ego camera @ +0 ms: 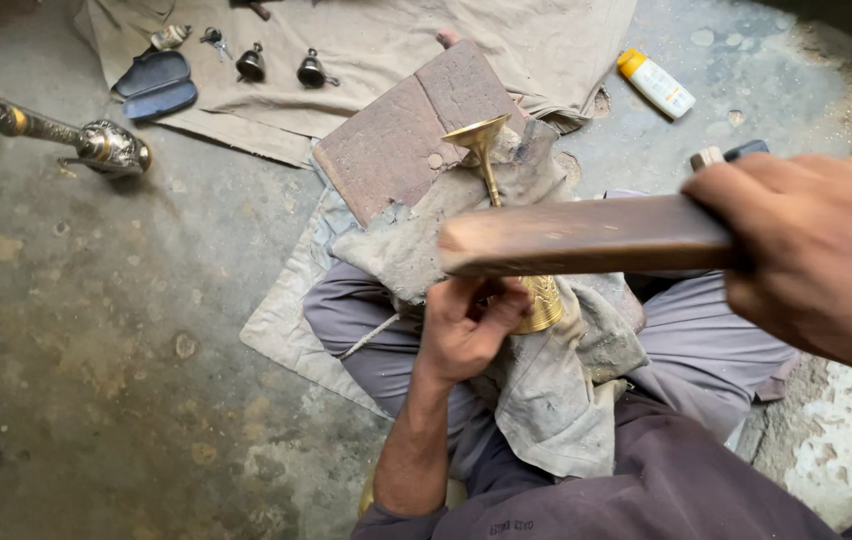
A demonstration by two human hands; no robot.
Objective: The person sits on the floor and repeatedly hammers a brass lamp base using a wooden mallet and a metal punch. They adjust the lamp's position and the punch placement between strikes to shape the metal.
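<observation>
left hand point(466, 325) clenched round base of brass goblet point(506, 215) | right hand point(816, 255) gripping wooden bat point(586, 237), held level across goblet stem | goblet on grey rag point(556, 390) over lap, flared mouth at 12 o'clock | brick slab point(396, 135) just beyond at 11 | spray bottle point(656, 83) at 1

- Stained grey concrete floor point(126, 330), blotched with pale spots.
- Wrinkled beige cloth sheet point(366, 50) spread at the top, small dark metal pieces lying on it.
- Reddish-brown paving brick point(396, 140) beside it.
- Soft daylight, even.
</observation>
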